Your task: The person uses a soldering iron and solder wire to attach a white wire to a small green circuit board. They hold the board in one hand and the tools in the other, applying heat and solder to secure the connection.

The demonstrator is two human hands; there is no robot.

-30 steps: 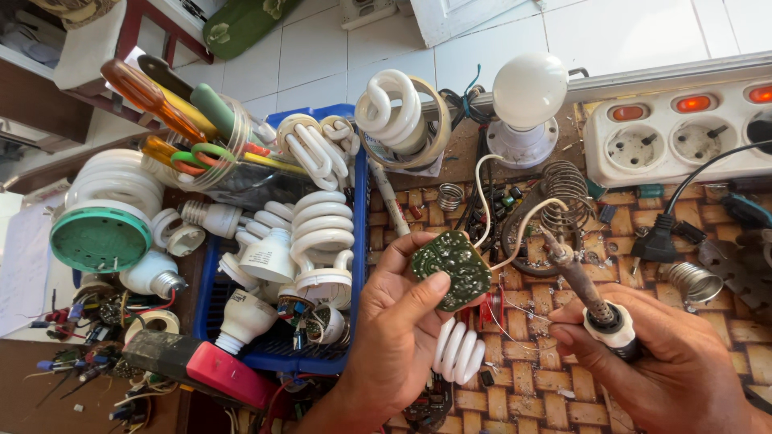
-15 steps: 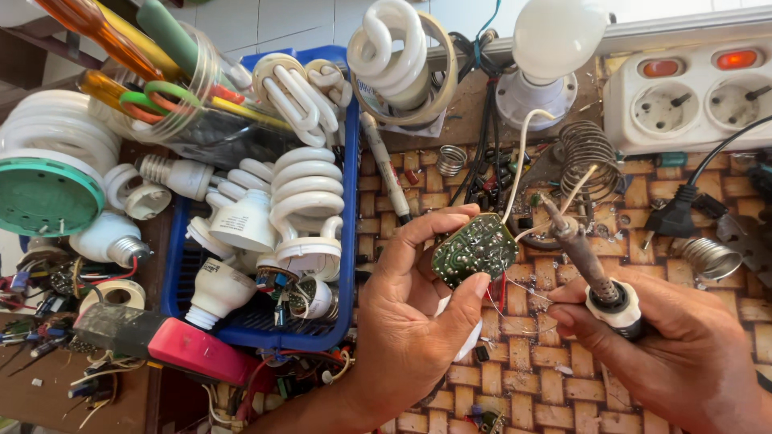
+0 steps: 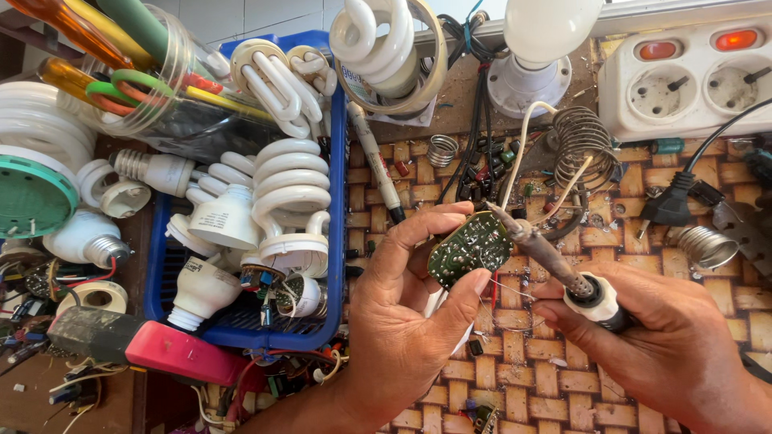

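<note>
My left hand (image 3: 406, 321) pinches a small round green circuit board (image 3: 469, 249) between thumb and fingers, solder side up, over the woven mat. My right hand (image 3: 675, 345) grips a soldering iron (image 3: 563, 269) by its white and black handle. The iron's tip touches the upper right edge of the board. Thin wires run from the board up toward a coiled metal iron stand (image 3: 583, 141).
A blue basket (image 3: 334, 241) full of spiral lamp bulbs (image 3: 289, 189) stands at the left. A white power strip (image 3: 691, 76) with lit red switches sits top right, a black plug (image 3: 671, 205) below it. A round white bulb (image 3: 539, 40), loose parts and a lamp base (image 3: 708, 245) lie around.
The view has shifted closer and a little left. Both hands hold the same things; the board and iron tip stay together near the middle of the mat.
</note>
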